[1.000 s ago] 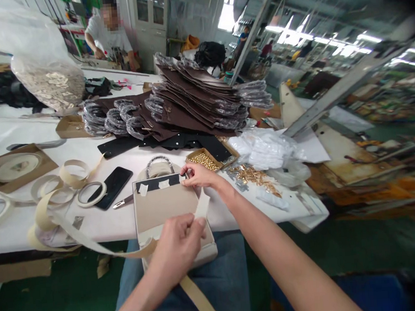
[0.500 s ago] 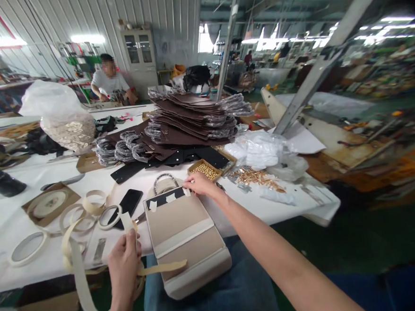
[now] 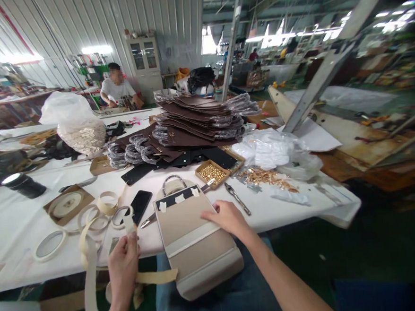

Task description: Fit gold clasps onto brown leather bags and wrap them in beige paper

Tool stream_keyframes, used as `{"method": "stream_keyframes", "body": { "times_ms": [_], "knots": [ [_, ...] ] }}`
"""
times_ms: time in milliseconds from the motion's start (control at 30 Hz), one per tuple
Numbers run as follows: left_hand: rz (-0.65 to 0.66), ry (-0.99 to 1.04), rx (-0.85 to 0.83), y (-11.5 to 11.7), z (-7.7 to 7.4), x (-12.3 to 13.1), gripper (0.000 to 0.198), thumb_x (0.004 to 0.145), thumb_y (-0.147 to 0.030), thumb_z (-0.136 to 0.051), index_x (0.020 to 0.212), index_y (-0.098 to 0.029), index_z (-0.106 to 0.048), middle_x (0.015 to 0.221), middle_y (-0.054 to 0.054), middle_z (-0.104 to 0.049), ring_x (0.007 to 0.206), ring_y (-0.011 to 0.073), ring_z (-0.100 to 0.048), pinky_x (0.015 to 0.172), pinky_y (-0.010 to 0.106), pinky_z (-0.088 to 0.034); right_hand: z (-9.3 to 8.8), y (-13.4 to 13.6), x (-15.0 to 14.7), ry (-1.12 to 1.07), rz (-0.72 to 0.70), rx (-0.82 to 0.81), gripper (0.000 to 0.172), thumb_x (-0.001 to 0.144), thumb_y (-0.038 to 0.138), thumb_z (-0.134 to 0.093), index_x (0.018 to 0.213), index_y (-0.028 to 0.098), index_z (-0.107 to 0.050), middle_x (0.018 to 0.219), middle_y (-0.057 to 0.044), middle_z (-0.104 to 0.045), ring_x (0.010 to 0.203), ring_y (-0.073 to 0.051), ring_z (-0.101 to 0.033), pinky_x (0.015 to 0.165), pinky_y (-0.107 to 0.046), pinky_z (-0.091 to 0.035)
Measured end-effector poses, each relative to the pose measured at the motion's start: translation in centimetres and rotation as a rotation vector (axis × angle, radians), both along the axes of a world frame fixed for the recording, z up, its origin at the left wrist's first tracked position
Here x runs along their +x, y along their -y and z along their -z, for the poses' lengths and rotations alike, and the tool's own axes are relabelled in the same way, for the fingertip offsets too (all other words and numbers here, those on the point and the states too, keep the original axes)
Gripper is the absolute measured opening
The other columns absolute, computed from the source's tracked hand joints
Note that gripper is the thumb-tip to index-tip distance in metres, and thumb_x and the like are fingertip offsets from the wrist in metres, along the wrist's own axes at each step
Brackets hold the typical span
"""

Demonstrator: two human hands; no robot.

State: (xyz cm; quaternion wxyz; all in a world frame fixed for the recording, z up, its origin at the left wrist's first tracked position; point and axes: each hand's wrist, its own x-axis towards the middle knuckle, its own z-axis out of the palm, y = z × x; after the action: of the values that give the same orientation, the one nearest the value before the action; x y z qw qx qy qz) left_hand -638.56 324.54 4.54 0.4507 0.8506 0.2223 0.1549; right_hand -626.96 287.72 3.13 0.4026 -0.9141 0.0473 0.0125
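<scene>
A beige handbag (image 3: 189,225) lies tilted across my lap, its upper end against the table edge and its looped handle (image 3: 174,181) pointing away from me. Three torn pieces of pale tape (image 3: 179,199) stick to the dark band near its top. My right hand (image 3: 229,218) grips the bag's right edge, fingertips on the front face. At the left, my left hand (image 3: 124,258) is closed on a long strip of masking tape (image 3: 91,282); one end pokes up above the fingers and another part stretches toward the bag.
Tape rolls (image 3: 50,245) and a phone (image 3: 141,205) lie on the left. Beyond are stacked brown leather pieces (image 3: 198,123), a box of gold studs (image 3: 212,173), metal parts (image 3: 266,177) and a punch-like tool (image 3: 238,198). A co-worker (image 3: 117,88) sits at the back.
My right hand has moved from the bag's top right corner down to its right edge. The view has shifted slightly; my left hand still holds the tape.
</scene>
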Motion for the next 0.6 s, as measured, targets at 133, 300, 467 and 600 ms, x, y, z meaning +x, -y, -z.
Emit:
{"method": "stream_keyframes", "body": {
  "times_ms": [133, 300, 467, 600],
  "knots": [
    [0.141, -0.025, 0.294, -0.1, -1.6, 3.9, 0.044, 0.111, -0.058, -0.052, 0.084, -0.026, -0.065, 0.073, 0.005, -0.070, 0.071, 0.0250, -0.065, 0.068, 0.031, -0.037, -0.6, 0.0, -0.4, -0.238, -0.245, 0.608, 0.050, 0.080, 0.063, -0.093, 0.101, 0.018, -0.083, 0.100, -0.009, -0.085, 0.090, -0.030, -0.078, 0.078, -0.036, -0.058],
    [0.068, -0.052, 0.724, -1.0, -6.0, 6.9, 0.046, 0.117, -0.053, -0.040, 0.106, -0.025, -0.075, 0.089, 0.014, -0.079, 0.078, 0.0319, -0.070, 0.069, 0.035, -0.027, -1.4, -0.3, -0.5, -0.425, -0.256, 1.078, 0.054, 0.084, 0.047, -0.086, 0.130, 0.019, -0.078, 0.122, -0.014, -0.086, 0.104, -0.035, -0.084, 0.097, -0.046, -0.066],
    [-0.021, -0.028, 1.007, -7.5, -10.7, 7.9, 0.052, 0.119, -0.053, -0.035, 0.113, -0.023, -0.076, 0.099, 0.016, -0.081, 0.085, 0.0348, -0.072, 0.071, 0.037, -0.029, -0.8, -0.6, -0.7, -0.734, -0.157, 1.134, 0.061, 0.088, 0.056, -0.069, 0.132, 0.014, -0.074, 0.120, -0.020, -0.086, 0.113, -0.040, -0.084, 0.104, -0.056, -0.066],
    [0.037, -0.079, 1.138, -14.4, -12.0, 10.5, 0.047, 0.118, -0.048, -0.038, 0.126, -0.020, -0.075, 0.115, 0.020, -0.081, 0.094, 0.0375, -0.073, 0.075, 0.038, -0.037, -2.0, -0.8, -2.2, -0.638, -0.104, 1.181, 0.064, 0.089, 0.057, -0.066, 0.139, 0.016, -0.073, 0.129, -0.020, -0.084, 0.121, -0.042, -0.082, 0.106, -0.059, -0.066]
  ]
}}
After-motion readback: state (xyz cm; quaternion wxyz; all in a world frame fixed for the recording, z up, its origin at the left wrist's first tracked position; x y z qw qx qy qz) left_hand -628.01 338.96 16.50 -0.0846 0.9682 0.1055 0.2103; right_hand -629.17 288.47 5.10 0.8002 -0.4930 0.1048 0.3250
